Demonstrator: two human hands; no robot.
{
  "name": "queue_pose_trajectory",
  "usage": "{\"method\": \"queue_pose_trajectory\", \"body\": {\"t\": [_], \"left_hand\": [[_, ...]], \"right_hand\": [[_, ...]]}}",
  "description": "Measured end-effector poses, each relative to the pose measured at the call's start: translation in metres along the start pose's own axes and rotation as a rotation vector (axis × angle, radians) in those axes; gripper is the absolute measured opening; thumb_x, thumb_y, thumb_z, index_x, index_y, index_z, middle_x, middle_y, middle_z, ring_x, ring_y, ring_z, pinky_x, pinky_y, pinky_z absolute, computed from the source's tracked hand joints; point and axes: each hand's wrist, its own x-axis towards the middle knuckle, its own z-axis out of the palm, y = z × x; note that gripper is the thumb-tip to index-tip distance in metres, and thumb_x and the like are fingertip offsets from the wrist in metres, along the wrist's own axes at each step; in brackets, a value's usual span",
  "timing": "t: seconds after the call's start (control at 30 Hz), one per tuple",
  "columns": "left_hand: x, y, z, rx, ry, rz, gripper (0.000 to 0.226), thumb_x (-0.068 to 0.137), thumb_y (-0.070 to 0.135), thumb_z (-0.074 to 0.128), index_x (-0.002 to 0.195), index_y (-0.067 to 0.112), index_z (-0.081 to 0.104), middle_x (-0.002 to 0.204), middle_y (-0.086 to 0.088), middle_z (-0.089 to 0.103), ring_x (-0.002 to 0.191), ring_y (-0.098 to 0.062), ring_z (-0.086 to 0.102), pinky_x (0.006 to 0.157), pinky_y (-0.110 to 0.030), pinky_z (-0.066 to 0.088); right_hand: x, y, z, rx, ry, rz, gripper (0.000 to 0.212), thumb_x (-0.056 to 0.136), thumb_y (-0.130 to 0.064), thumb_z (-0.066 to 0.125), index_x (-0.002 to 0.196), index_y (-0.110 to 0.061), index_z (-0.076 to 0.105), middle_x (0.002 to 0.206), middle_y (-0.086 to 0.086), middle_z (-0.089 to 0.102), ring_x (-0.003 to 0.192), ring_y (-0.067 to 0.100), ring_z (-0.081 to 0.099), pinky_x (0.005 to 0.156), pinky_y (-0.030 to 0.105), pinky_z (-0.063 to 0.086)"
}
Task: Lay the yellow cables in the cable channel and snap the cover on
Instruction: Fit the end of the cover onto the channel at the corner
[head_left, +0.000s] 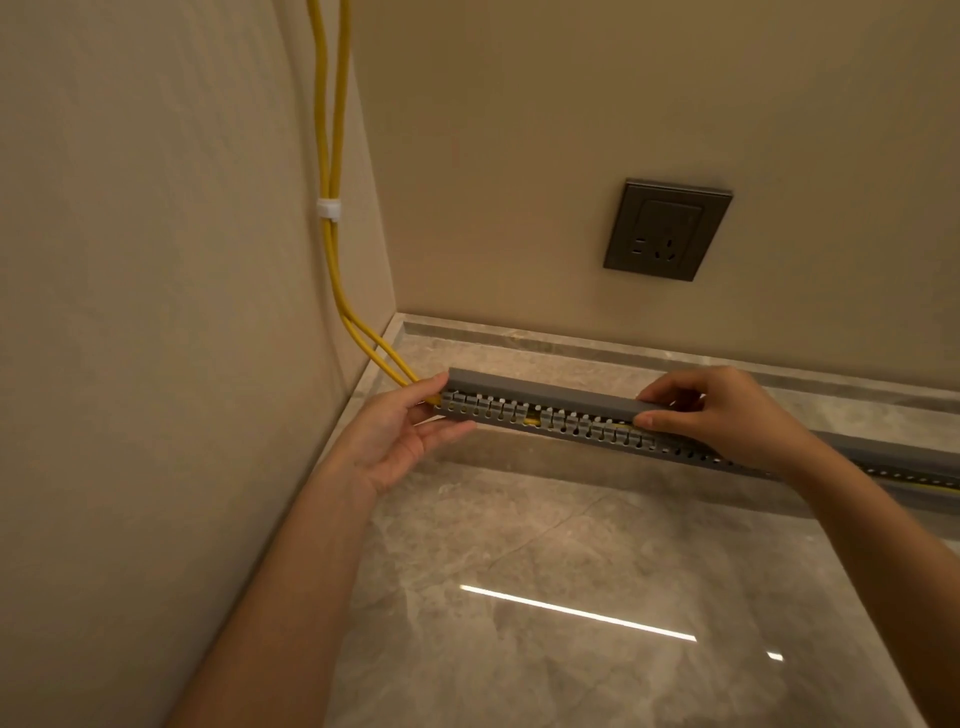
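Note:
Two yellow cables (332, 156) run down the left wall, are held by a white clip (329, 210), and bend into the left end of a grey slotted cable channel (561, 422) lying on the floor along the back wall. Yellow shows through the channel's slots. A grey cover (540, 392) lies along the top of the channel. My left hand (400, 436) grips the channel's left end, thumb on top by the cover's end, fingers underneath. Further right, my right hand (727, 415) pinches the cover against the channel.
A grey wall socket (667, 229) sits on the back wall above the channel. A stone skirting ledge (571, 343) runs behind the channel. The glossy tiled floor (571, 597) stretches toward me. The channel continues right past the frame edge (914, 467).

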Motion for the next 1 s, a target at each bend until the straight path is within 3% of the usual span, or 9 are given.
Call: {"method": "queue_pose_trajectory", "body": {"t": [0.13,0.37,0.5,0.77,1.0], "left_hand": [[-0.002,-0.001,-0.001,-0.003,-0.011,-0.007,0.018,0.066,0.009,0.069,0.081,-0.001,0.070,0.090,-0.020,0.072,0.084,-0.031,0.071,0.057,-0.033,0.059],[0.001,0.000,0.005,-0.027,0.038,0.018,0.016,0.081,0.010,0.065,0.094,0.003,0.061,0.091,-0.020,0.070,0.085,-0.032,0.071,0.060,-0.036,0.060],[0.002,-0.001,0.006,-0.021,0.082,0.018,0.012,0.086,0.011,0.062,0.094,0.003,0.058,0.099,-0.021,0.064,0.084,-0.033,0.071,0.058,-0.035,0.060],[0.004,-0.001,0.006,-0.011,0.093,0.004,0.010,0.083,0.008,0.066,0.089,0.001,0.062,0.080,-0.016,0.071,0.077,-0.031,0.072,0.057,-0.034,0.060],[0.005,-0.004,0.005,0.038,0.108,0.016,0.013,0.082,0.007,0.067,0.092,0.000,0.062,0.089,-0.017,0.068,0.077,-0.029,0.072,0.052,-0.029,0.058]], "right_hand": [[-0.001,0.002,-0.011,0.002,0.007,0.024,0.014,0.073,-0.033,0.073,0.080,-0.039,0.063,0.075,-0.020,0.064,0.068,-0.017,0.056,0.054,-0.001,0.039],[-0.005,-0.005,-0.002,-0.007,0.028,-0.047,0.019,0.069,-0.029,0.077,0.077,-0.041,0.064,0.070,-0.021,0.064,0.069,-0.011,0.060,0.055,0.002,0.043],[-0.002,-0.005,0.007,-0.056,0.015,-0.030,0.019,0.068,-0.030,0.078,0.085,-0.030,0.069,0.077,-0.017,0.066,0.072,-0.001,0.063,0.063,0.013,0.051],[-0.006,-0.006,0.007,-0.073,0.065,-0.001,0.025,0.068,-0.027,0.079,0.092,-0.025,0.071,0.078,-0.022,0.063,0.072,-0.005,0.062,0.061,0.001,0.046],[-0.009,-0.009,0.005,-0.177,0.073,-0.036,0.032,0.068,-0.029,0.078,0.099,-0.021,0.073,0.075,-0.024,0.058,0.071,-0.005,0.058,0.054,0.006,0.043]]}}
